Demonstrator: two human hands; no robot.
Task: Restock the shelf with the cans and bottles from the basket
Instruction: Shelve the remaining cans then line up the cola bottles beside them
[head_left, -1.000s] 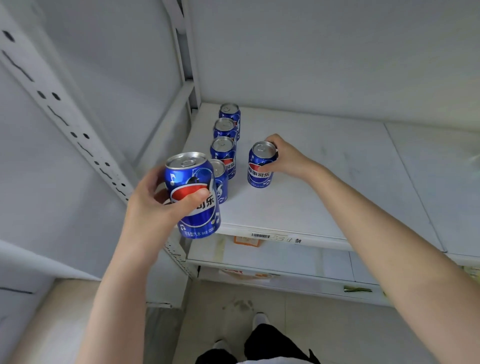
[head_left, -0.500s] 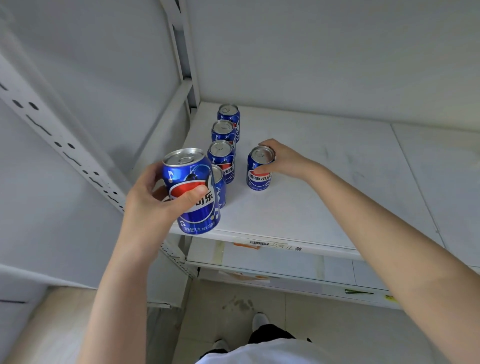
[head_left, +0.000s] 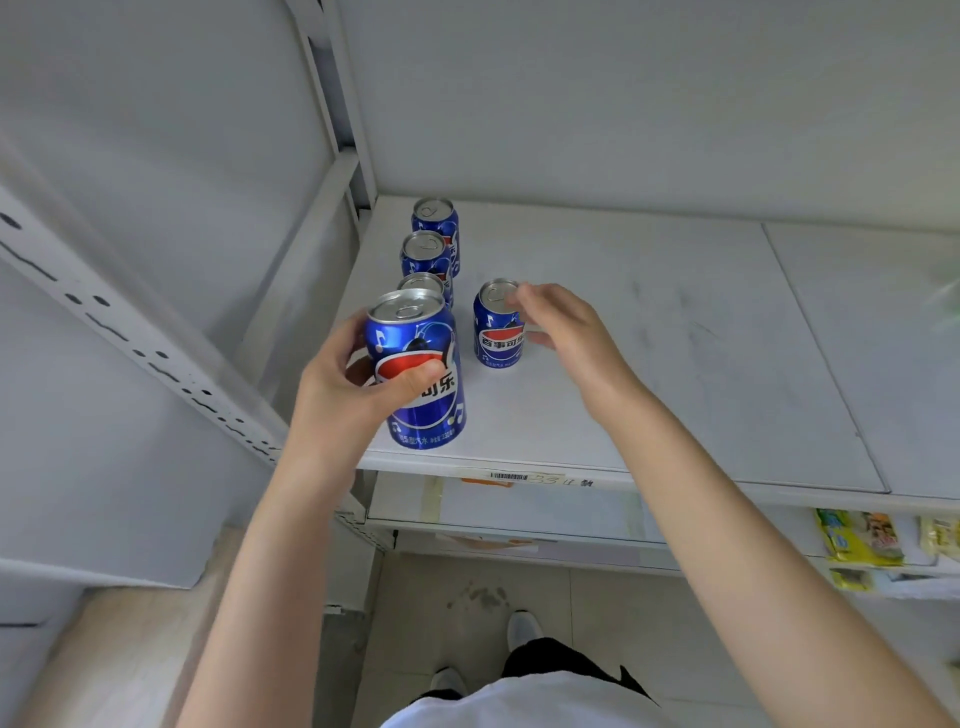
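My left hand (head_left: 345, 395) grips a blue cola can (head_left: 415, 369) upright, just above the front left corner of the white shelf (head_left: 675, 364). Behind it a row of blue cans runs toward the back wall: the far can (head_left: 435, 223), a middle can (head_left: 426, 254) and a nearer one (head_left: 422, 285) partly hidden by the held can. A separate blue can (head_left: 497, 325) stands to the right of the row. My right hand (head_left: 566, 330) hovers beside it with fingers spread, fingertips at its rim and side. No basket is in view.
A perforated metal upright (head_left: 130, 332) runs diagonally at the left. Lower shelves (head_left: 519, 512) sit under the front edge, with yellow packets (head_left: 857, 538) at the right. A barcode label (head_left: 509, 476) marks the shelf lip. Floor and shoes (head_left: 522, 629) show below.
My right hand has loosened from the separate can, which now stands on the shelf. My left hand has carried its can rightward and forward, in front of the row.
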